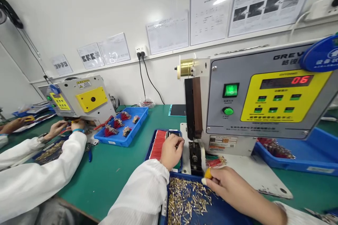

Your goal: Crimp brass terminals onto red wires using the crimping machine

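My left hand [171, 151] is over a small blue tray [148, 145] with a bundle of red wires [158, 144]. Its fingers are curled and pressed together near the tray's right side; whatever they hold is hidden. My right hand [227, 182] is pinched at the front of the crimping-type machine's black tooling [194, 158]. A yellow cover [208, 173] shows at its fingertip, and anything in the pinch is too small to name. Below both hands, a larger blue tray [221, 211] contains many small gold-coloured metal terminals [185, 197].
The grey machine [229, 112] displays red digits. Finished-looking wires [216, 161] lie on its base. A blue bin [303, 161] stands right; another blue tray [139, 121] has wire bundles. At left, a co-worker's sleeved arms [68, 154] reach to a second machine [87, 98].
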{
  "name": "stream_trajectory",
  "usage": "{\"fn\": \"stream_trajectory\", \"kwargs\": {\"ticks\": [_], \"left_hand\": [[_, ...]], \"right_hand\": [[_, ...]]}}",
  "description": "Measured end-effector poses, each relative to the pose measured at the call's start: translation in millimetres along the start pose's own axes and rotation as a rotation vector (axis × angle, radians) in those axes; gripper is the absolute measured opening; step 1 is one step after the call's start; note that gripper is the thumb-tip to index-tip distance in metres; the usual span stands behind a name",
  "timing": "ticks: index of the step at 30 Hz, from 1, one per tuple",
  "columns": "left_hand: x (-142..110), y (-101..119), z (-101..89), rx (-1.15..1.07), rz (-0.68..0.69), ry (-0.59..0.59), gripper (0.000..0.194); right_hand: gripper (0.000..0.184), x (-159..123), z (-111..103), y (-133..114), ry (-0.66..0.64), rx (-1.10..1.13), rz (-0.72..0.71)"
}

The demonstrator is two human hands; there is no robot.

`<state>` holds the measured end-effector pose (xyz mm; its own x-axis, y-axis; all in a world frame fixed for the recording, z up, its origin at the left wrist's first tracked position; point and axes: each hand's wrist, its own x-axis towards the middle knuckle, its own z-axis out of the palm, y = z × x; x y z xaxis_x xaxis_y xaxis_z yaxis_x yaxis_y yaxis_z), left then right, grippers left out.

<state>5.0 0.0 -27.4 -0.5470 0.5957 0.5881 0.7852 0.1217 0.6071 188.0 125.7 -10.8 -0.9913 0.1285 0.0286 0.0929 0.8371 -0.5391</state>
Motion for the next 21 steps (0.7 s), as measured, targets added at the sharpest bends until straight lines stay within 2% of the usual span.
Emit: {"fn": "stream_trajectory", "kwargs": {"ticks": [6,21], "left_hand": [[-1.3,-0.1,0.6,0.006,-0.017,0.008,0.015],[-3.1,-0.7,1.3,0.01,-0.032,0.017,0.015]], "right_hand": [[0.038,-0.1,-4.2,2.6,0.027,0.017,0.049],[0.039,3.9,5.6,13.3,0.082,0.048,0.044]]}}
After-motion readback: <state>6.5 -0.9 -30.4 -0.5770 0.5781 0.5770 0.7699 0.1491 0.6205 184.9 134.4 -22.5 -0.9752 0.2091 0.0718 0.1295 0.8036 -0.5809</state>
